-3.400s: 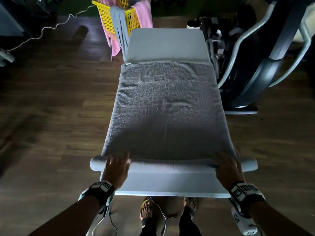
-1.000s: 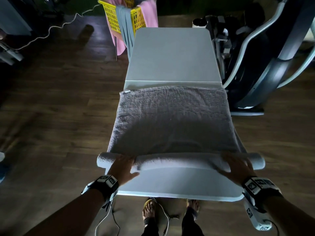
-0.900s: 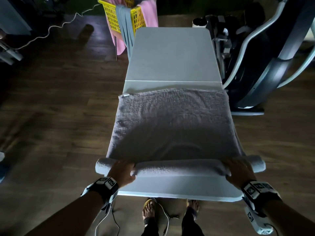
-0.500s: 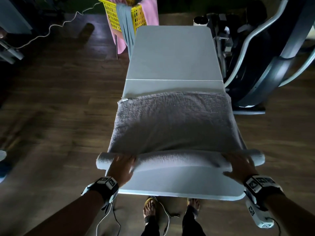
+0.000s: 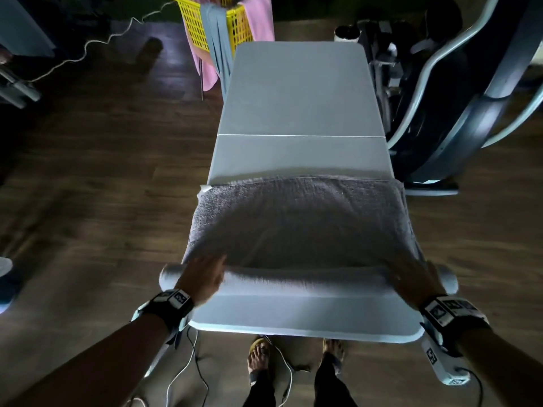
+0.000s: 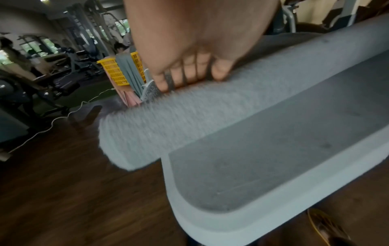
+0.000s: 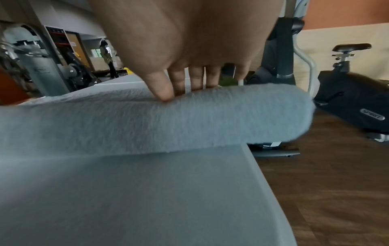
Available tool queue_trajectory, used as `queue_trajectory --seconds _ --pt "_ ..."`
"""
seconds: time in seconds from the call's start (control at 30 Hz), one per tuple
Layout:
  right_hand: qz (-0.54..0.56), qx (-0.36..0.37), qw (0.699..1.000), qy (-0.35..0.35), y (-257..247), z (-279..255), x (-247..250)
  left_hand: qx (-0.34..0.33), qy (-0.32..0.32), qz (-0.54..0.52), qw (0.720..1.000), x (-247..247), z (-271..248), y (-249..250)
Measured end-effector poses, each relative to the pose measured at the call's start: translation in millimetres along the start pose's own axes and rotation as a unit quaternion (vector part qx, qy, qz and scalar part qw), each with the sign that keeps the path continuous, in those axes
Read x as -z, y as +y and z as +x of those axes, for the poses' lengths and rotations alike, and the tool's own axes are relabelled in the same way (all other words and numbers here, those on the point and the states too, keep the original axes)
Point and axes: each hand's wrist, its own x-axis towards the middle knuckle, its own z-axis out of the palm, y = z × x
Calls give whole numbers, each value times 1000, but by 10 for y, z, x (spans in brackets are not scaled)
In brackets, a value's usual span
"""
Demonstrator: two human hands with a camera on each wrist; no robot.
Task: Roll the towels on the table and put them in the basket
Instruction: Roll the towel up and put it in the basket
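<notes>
- Because both ends of the grey terry towel roll (image 5: 305, 282) overhang the long pale-grey table (image 5: 296, 92), uneven pushing could skew it or tip an end off.
- Left hand (image 5: 202, 277) and right hand (image 5: 412, 277) press on the roll with fingers (image 6: 179, 76) extended, gripping nothing.
- Bare tabletop lies ahead; the yellow mesh basket (image 5: 194, 27) stands beyond the far-left corner, the exercise machine (image 5: 458, 113) just beside the right edge.

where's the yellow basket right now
In the head view the yellow basket stands on the floor past the table's far left corner, pink and grey cloths draped over it.
</notes>
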Motion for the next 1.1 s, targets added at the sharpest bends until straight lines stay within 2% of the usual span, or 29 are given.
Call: queue_trajectory --seconds 0.03,0.1,0.2,0.37,0.47,0.53,0.6,0.67,0.8,0.87,0.97,1.1 --pt "16 -8 1000 5 21 11 -59 12 24 0 1000 -24 -4 -15" --pt "18 -16 999 -31 66 6 -197 -6 22 18 1000 -34 -50 51" --pt "-17 -2 997 -73 106 -26 -361 -18 -36 46 998 -89 -161 128" --pt "-72 8 990 -123 119 125 -174 3 -26 81 996 31 -36 158" --pt "-53 18 997 -46 115 229 -67 10 12 85 996 36 115 34" --pt "1 32 999 1 100 205 -76 -4 28 75 997 33 83 58" --pt "41 29 999 -15 82 102 -183 -9 13 65 998 -10 -20 123" --pt "20 36 998 -52 86 26 -322 1 -14 63 998 -56 -126 181" --pt "-43 37 992 -110 70 93 -195 32 -58 73 995 34 -27 211" --pt "-48 22 996 -74 65 167 -85 44 -57 71 995 66 64 165" --pt "5 12 1000 -7 39 217 -80 68 -44 25 996 24 138 83" --pt "3 4 998 -70 -4 35 -309 15 -27 34 999 -88 0 152"
